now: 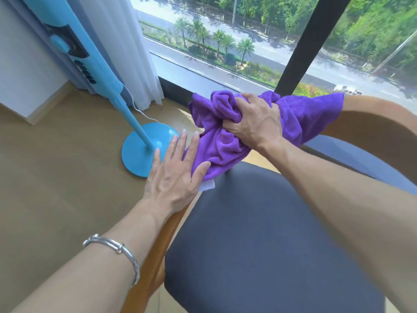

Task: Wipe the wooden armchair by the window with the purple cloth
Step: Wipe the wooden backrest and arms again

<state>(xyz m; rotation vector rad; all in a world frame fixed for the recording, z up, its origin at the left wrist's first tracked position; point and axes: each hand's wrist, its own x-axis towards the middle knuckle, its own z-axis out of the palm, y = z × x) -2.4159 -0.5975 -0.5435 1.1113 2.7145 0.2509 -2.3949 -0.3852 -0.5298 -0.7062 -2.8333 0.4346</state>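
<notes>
The wooden armchair (381,123) has a curved light-wood back rail and a dark blue-grey seat cushion (259,233). A bunched purple cloth (311,114) lies over the rail's left end. My right hand (255,120) is clenched on the cloth from above, pressing it on the wood. My left hand (176,170) lies flat, fingers spread, on the left armrest (155,256), its thumb touching the cloth's lower edge by a white label (208,185). A silver bracelet sits on my left wrist.
A turquoise standing fan (146,152) with a round base and white cord stands on the tan floor left of the chair. White curtains (126,41) hang beside it. A large window with a black vertical frame bar (309,41) is directly behind the chair.
</notes>
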